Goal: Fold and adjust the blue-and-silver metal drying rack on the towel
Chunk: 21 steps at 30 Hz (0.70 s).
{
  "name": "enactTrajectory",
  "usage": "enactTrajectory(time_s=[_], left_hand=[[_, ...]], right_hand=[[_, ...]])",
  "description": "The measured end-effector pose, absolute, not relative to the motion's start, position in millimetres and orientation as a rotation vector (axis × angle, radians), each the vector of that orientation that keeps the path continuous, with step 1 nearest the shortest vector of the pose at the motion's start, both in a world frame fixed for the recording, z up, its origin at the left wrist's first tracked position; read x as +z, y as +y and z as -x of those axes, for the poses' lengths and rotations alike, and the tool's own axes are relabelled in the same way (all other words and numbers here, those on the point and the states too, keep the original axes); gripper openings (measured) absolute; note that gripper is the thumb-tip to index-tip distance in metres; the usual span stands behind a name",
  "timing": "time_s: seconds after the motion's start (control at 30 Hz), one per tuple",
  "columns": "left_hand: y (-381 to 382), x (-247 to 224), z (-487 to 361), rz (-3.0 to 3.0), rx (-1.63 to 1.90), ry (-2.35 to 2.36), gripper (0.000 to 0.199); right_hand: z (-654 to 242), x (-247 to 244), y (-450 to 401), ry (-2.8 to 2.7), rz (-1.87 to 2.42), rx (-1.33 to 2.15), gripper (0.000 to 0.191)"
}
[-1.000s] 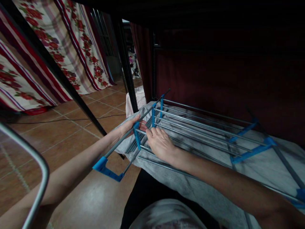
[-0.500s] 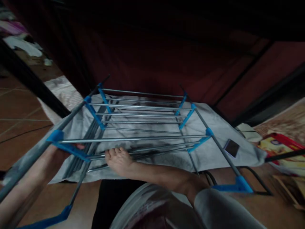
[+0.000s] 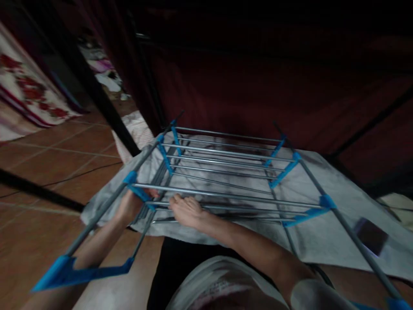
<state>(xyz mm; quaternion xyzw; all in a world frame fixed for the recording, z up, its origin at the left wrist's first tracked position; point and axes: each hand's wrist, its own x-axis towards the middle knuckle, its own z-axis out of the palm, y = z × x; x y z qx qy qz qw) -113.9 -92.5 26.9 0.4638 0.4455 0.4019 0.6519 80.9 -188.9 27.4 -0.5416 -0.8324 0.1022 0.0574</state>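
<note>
A partly assembled drying rack point(image 3: 222, 191) of grey metal tubes and blue plastic brackets stands in front of me over a grey cloth. My right hand point(image 3: 187, 211) is closed around a thin metal rod point(image 3: 245, 208) near its left end. Beside it, my left hand point(image 3: 130, 204) grips the left blue bracket point(image 3: 140, 192) where the rods meet it. Its fingertips show behind the bracket, while the rack's side tube crosses in front of the arm. Another blue bracket point(image 3: 309, 214) holds the rods on the right side.
Loose metal tubes point(image 3: 158, 178) lie on the grey cloth point(image 3: 322, 241) at the left. A phone-like dark device point(image 3: 371, 236) rests at the right. Dark posts point(image 3: 106, 99) rise on the left, and a dark red panel point(image 3: 226, 94) stands behind the rack.
My view has turned left, so the rack and cloth sit farther right in the picture. Both hands stay at the same left bracket and rod end.
</note>
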Motion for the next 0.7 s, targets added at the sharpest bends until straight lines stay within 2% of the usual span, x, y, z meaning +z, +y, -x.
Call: enactTrajectory(time_s=[0.17,0.5,0.7], left_hand=[[-90,14,118,-1.111,0.926,1.004,0.066],[-89,3,111,-0.890,1.065,1.052,0.060],[-92,7,108,-0.899,1.035,1.017,0.067]], right_hand=[[-77,32,-192,-2.520,1.736,0.316,0.035],[-81,50,-191,-2.482,1.781,0.365,0.035],[-82,58,-191,-2.433,1.772,0.436,0.034]])
